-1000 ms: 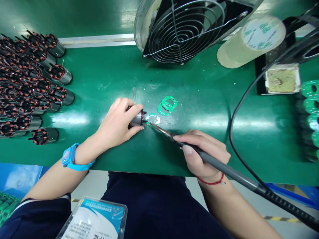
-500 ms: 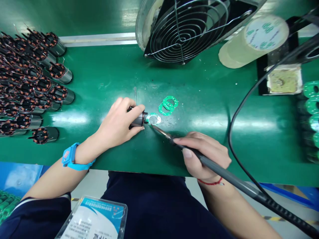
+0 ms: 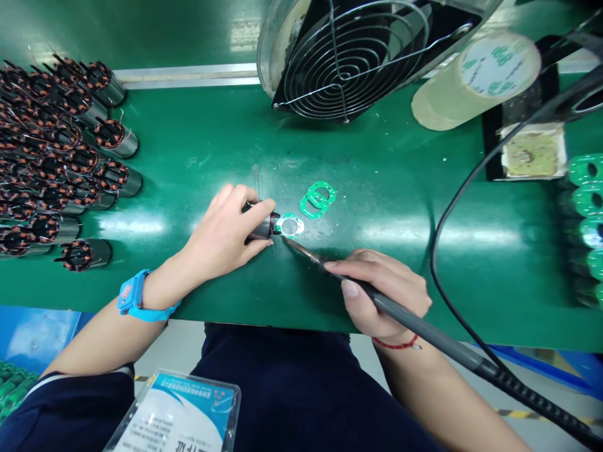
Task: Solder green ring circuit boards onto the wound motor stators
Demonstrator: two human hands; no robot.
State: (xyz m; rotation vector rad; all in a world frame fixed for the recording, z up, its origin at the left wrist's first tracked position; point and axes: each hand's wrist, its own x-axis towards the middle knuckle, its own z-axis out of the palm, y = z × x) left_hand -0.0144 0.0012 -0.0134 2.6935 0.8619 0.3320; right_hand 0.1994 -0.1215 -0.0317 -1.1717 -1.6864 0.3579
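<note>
My left hand [image 3: 230, 226] is closed round a motor stator [image 3: 262, 227], a metal cylinder lying on its side with its wound end to the right. Against that end lies a ring-shaped green circuit board [image 3: 298, 227], flat on the mat. A grey soldering iron [image 3: 400, 316] is gripped in my right hand [image 3: 384, 292], pen-fashion. Its tip is at the lower edge where stator and board meet; whether it touches is too small to tell. Just up and right, two more green ring boards [image 3: 318, 199] overlap on the mat.
Many stators [image 3: 61, 157] stand in rows at the left. A caged fan [image 3: 346, 75] is at the back, beside a pale tape roll [image 3: 443, 103]. A sponge tray [image 3: 532, 154] and stacked green boards [image 3: 588, 198] are at the right. The iron's cable [image 3: 436, 251] loops across the green table.
My right hand and the soldering iron have shifted slightly left, with the tip still near the joint. The left hand and stator stay almost where they were.
</note>
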